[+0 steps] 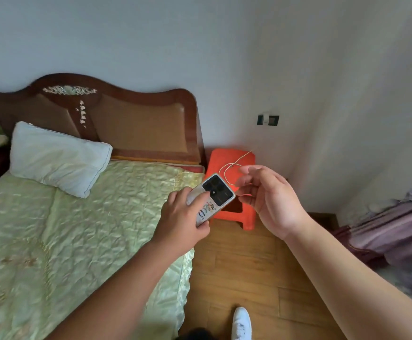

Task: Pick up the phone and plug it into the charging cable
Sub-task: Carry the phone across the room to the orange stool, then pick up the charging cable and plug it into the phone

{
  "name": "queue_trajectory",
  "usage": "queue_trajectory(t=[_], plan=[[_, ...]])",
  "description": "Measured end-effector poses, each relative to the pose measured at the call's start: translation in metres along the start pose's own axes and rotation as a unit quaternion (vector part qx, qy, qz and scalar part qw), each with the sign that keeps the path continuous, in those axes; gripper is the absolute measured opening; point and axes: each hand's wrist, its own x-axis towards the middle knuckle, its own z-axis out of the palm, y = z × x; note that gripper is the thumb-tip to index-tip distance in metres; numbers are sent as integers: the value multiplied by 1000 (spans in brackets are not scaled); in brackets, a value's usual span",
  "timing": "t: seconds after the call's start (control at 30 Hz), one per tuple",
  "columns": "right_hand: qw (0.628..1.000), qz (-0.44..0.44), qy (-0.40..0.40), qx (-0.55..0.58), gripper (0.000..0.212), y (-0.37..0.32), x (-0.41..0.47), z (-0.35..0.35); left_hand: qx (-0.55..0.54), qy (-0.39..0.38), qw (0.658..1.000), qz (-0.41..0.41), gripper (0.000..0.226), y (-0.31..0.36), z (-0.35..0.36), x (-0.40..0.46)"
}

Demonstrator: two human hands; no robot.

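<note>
My left hand (184,218) grips a phone (212,196) with its back up, showing a dark camera block and a stickered clear case. The phone hangs in the air over the bed's right edge, its top end pointing toward the orange stool (232,158). A thin white charging cable (227,168) loops over the stool and runs up toward the wall socket (268,120). My right hand (271,197) is just right of the phone's top end, thumb and fingers pinched around the cable's near end. The plug itself is hidden by my fingers.
A bed (77,229) with a pale green quilt, a white pillow (57,160) and a dark wooden headboard (97,114) fills the left. Wooden floor lies to the right of it, with a white shoe (241,323) at the bottom. Purple fabric (396,229) is heaped at the far right.
</note>
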Motion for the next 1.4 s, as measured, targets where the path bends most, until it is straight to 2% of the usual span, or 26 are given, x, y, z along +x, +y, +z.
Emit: queue_trajectory(t=[0.13,0.37,0.47,0.73,0.97,1.17,1.4], plan=[[1000,10,-4,-11,25,0,47,-3,-5,-8,1000,-19,59,-29,12,40],[998,35,48,-18,31,8,143,0,-37,-39,998,-41,59,-84,49,123],[998,31,55,-25,28,3,185,8,-41,-58,997,-38,60,-106,61,163],[994,45,87,-51,27,3,284,13,-58,-47,997,-26,58,-152,88,252],[993,76,90,-28,27,16,329,-3,-66,-65,994,-56,60,-165,107,289],[992,112,59,-21,26,29,357,-27,-57,-52,992,-96,66,-159,126,305],[988,139,58,-32,19,81,388,-81,-44,-51,985,-161,58,-158,201,319]])
